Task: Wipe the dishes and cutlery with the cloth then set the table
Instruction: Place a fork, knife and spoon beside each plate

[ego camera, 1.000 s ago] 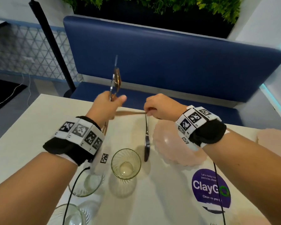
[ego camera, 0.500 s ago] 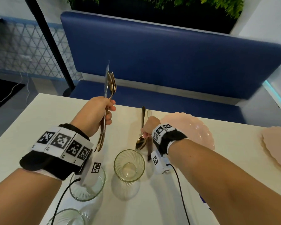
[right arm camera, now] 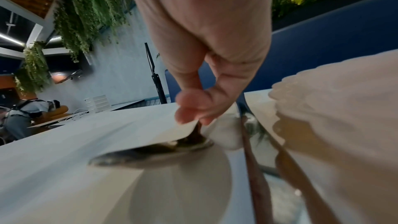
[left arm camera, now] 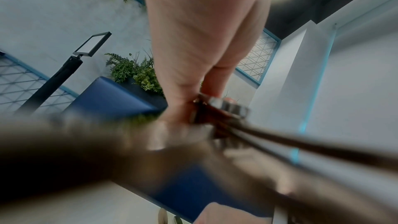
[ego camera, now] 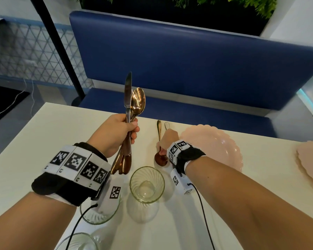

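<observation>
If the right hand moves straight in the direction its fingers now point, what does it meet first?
The right hand points down at the white table, its fingers pinching the copper-coloured spoon lying there. Going straight on, it would probably press that spoon against the table top.

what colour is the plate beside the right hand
Pale pink, with a scalloped rim; the plate shows best in the head view.

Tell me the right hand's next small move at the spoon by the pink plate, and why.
Probably let go and lift clear. The right hand pinches the copper spoon, which already lies on the table beside a knife, left of the pink plate. The left hand grips more cutlery still to be placed.
</observation>
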